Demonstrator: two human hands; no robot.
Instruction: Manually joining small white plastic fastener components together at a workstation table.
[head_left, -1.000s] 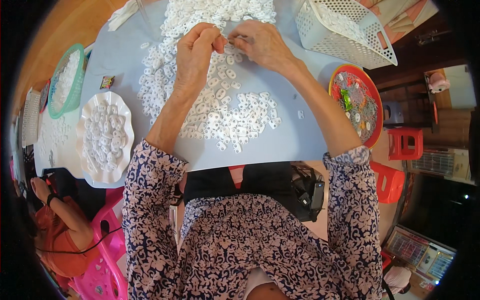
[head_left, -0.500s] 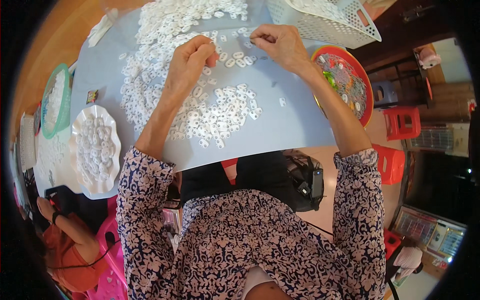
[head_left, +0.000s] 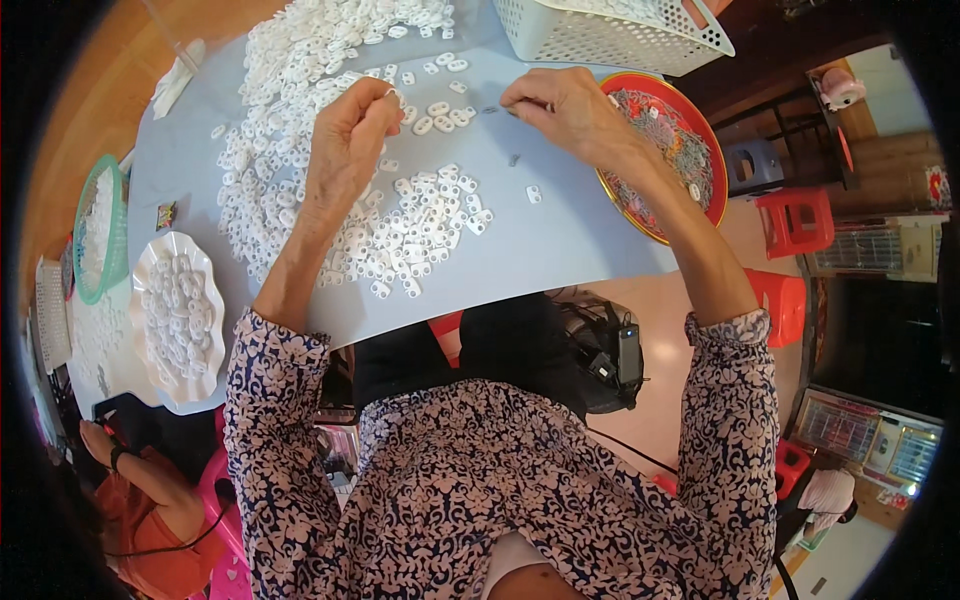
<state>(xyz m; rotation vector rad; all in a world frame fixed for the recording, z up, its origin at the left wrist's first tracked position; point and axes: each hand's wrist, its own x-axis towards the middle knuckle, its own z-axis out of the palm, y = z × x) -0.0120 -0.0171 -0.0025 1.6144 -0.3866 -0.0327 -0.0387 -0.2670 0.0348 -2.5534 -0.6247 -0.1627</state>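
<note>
Dozens of small white pieces (head_left: 410, 230), flat rounded ovals, many showing two dark round spots, lie loosely spread on the pale blue bench (head_left: 590, 220), nearer than the left grip (head_left: 345, 140). One lone piece (head_left: 533, 194) sits nearer than the right grip (head_left: 570, 110). A red bowl (head_left: 697, 105) of tangled grey bits stands right of that grip, partly behind its forearm. The left grip is curled, thumb and forefinger pinching what looks like a white piece; the right's fingertips are pressed together, contents impossible to tell. A few ovals lie between both grips; a dense heap (head_left: 330, 40) spreads beyond the left, a perforated basket (head_left: 590, 40) beyond the right
</note>
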